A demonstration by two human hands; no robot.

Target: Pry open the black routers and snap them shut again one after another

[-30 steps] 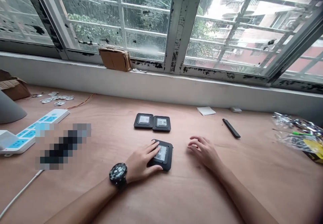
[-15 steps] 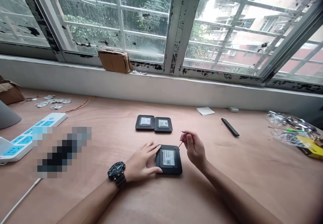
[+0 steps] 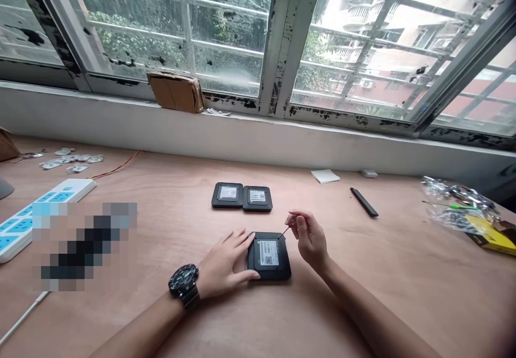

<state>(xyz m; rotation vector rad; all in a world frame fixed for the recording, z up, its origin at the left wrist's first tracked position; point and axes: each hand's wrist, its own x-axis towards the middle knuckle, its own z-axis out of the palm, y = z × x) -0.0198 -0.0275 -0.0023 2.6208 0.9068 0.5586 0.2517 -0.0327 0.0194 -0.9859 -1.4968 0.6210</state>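
Since the earliest frame, the right hand (image 3: 308, 240) has risen off the plywood bench (image 3: 363, 288) and now pinches a thin metal pin (image 3: 283, 232) between thumb and forefinger, with its other fingers loosely curled. The matte-black rounded-square device (image 3: 269, 273) has slid toward that side and lies white label up, directly ahead of the person and between the hands. The left hand (image 3: 226, 261), with a round black wristwatch (image 3: 183, 281) on its wrist, is spread on the bench, its fingers and thumb against the device's left edge. The device is so nearly square that it shows no clear long axis; its edges run almost parallel to the front of the bench. The left hand touches it, while the right hand sits just off its far right corner, with the pin's tip at the far edge. Whether the tip enters anything there is too small to tell. Beyond lie two matching black devices (image 3: 227, 194) side by side. To the left are a white power strip with blue sockets (image 3: 68, 192) and small silvery pieces (image 3: 68, 160). To the right are a slim black bar (image 3: 364, 202) and a crumpled clear plastic bag (image 3: 455, 207) beside a yellow box (image 3: 492, 237).
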